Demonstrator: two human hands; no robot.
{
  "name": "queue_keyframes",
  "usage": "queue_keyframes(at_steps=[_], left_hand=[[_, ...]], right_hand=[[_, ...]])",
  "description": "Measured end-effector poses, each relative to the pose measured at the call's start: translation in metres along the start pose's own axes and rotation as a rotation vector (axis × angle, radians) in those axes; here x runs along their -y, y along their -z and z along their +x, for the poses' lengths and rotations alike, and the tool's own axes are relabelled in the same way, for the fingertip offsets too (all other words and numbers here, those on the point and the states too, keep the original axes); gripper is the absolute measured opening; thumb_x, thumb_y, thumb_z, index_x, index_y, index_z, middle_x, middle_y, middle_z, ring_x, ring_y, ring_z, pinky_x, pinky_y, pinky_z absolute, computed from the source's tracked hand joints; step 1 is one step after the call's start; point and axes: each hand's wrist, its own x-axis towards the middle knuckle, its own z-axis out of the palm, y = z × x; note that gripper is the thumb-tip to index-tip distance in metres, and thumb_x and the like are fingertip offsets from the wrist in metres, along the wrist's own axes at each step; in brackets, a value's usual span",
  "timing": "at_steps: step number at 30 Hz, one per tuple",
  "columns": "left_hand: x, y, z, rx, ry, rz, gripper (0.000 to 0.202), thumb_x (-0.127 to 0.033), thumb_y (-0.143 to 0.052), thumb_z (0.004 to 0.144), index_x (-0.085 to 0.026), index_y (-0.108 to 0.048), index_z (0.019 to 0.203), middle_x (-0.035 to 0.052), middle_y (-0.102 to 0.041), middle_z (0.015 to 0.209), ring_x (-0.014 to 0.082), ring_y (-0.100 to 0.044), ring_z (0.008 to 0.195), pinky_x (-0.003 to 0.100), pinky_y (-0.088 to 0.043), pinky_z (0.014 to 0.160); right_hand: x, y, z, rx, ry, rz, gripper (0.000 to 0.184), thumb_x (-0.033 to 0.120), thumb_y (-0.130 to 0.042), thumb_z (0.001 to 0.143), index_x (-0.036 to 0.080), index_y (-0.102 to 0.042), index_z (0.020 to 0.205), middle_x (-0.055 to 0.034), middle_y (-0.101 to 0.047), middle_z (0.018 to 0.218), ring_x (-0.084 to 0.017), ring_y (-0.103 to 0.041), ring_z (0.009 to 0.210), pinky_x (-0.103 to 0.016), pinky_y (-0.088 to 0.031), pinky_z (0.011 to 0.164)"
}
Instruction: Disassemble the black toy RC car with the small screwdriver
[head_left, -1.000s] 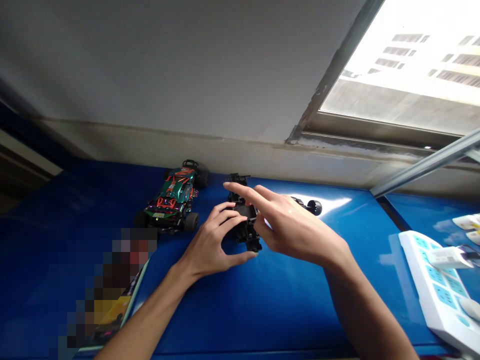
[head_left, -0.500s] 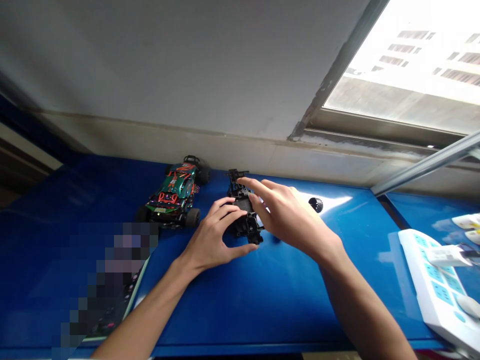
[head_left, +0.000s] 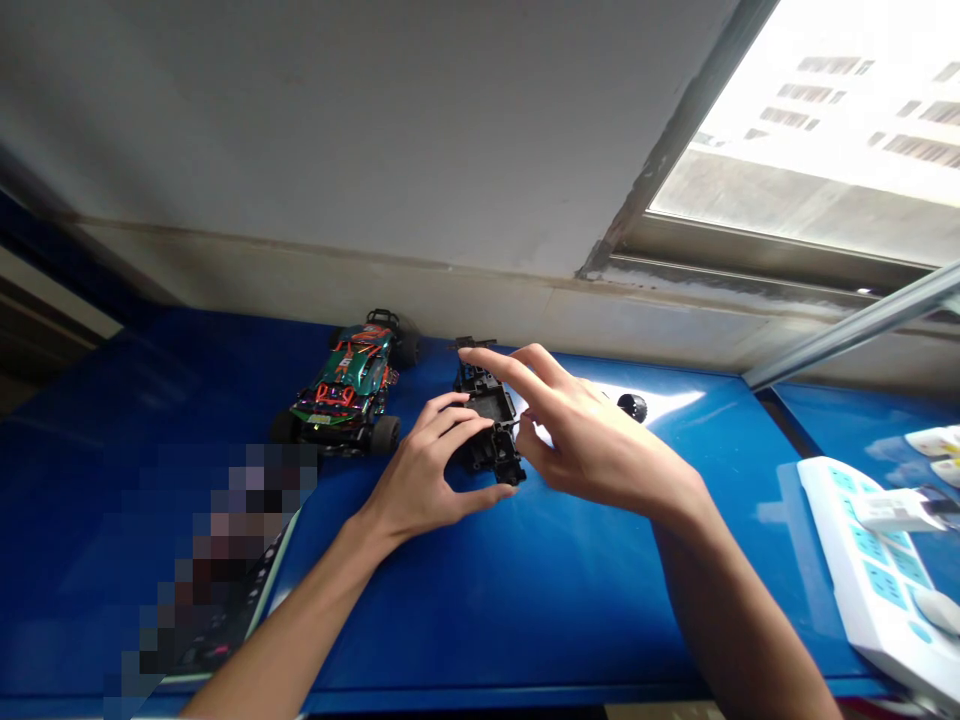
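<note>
A black toy car chassis (head_left: 489, 420) lies on the blue table (head_left: 540, 590) near the wall. My left hand (head_left: 427, 475) grips its near end, thumb below and fingers curled over the left side. My right hand (head_left: 585, 440) hovers over the chassis from the right, index finger stretched out above its far end, thumb and another finger pinched at its right side. Whether something small is in that pinch I cannot make out. A green and red toy race car (head_left: 349, 390) stands just left of the chassis.
A loose black wheel (head_left: 632, 407) lies right of my right hand. A white power strip (head_left: 874, 560) with plugs sits at the right edge. A blurred flat item (head_left: 225, 560) lies at the lower left. A grey wall and window frame rise behind.
My right hand has lifted slightly and drawn back to the right, its index finger still extended over the chassis. My left hand keeps its hold.
</note>
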Motion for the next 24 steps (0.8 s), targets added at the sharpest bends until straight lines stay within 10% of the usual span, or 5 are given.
queue_keyframes(at_steps=[4, 10, 14, 20, 24], left_hand=[[0.0001, 0.0001, 0.0000, -0.004, -0.004, -0.002, 0.058, -0.052, -0.087, 0.079, -0.023, -0.069, 0.126, 0.0114, -0.073, 0.125, 0.0392, -0.053, 0.139, 0.059, -0.050, 0.115], [0.0001, -0.0002, 0.0000, -0.001, -0.008, 0.010, 0.058, -0.053, -0.086, 0.080, -0.022, -0.068, 0.126, 0.0118, -0.073, 0.125, 0.0390, -0.053, 0.139, 0.059, -0.050, 0.116], [0.0007, -0.0007, 0.0000, -0.007, -0.017, 0.007, 0.058, -0.051, -0.087, 0.080, -0.022, -0.068, 0.126, 0.0113, -0.073, 0.125, 0.0385, -0.053, 0.138, 0.059, -0.050, 0.116], [0.0020, -0.0011, -0.0001, -0.013, -0.027, 0.006, 0.059, -0.051, -0.088, 0.079, -0.021, -0.068, 0.126, 0.0116, -0.073, 0.124, 0.0390, -0.054, 0.138, 0.058, -0.050, 0.115], [0.0028, -0.0012, -0.0007, -0.023, -0.030, 0.007, 0.059, -0.050, -0.089, 0.079, -0.022, -0.068, 0.125, 0.0115, -0.073, 0.124, 0.0392, -0.054, 0.137, 0.059, -0.051, 0.114]], right_hand=[[-0.0012, -0.0018, 0.0027, -0.070, -0.080, -0.037, 0.055, 0.017, -0.042, 0.106, 0.029, -0.044, 0.159, -0.0096, -0.066, 0.121, -0.021, -0.067, 0.090, -0.035, -0.052, 0.082], [-0.0010, -0.0006, 0.0026, -0.040, -0.020, 0.038, 0.078, 0.007, -0.048, 0.097, 0.038, -0.029, 0.166, -0.0076, -0.062, 0.129, -0.017, -0.065, 0.084, -0.030, -0.051, 0.076], [-0.0023, -0.0019, 0.0047, -0.066, -0.104, -0.009, 0.048, 0.023, -0.044, 0.108, 0.027, -0.050, 0.155, -0.0097, -0.071, 0.119, -0.021, -0.070, 0.091, -0.032, -0.050, 0.081], [-0.0013, -0.0013, 0.0046, -0.047, -0.025, 0.013, 0.076, 0.009, -0.048, 0.097, 0.037, -0.031, 0.165, -0.0070, -0.066, 0.128, -0.017, -0.066, 0.084, -0.029, -0.050, 0.076], [-0.0012, -0.0037, 0.0055, -0.096, -0.109, -0.029, 0.052, 0.021, -0.046, 0.106, 0.030, -0.048, 0.157, -0.0089, -0.071, 0.118, -0.021, -0.068, 0.089, -0.031, -0.050, 0.078]])
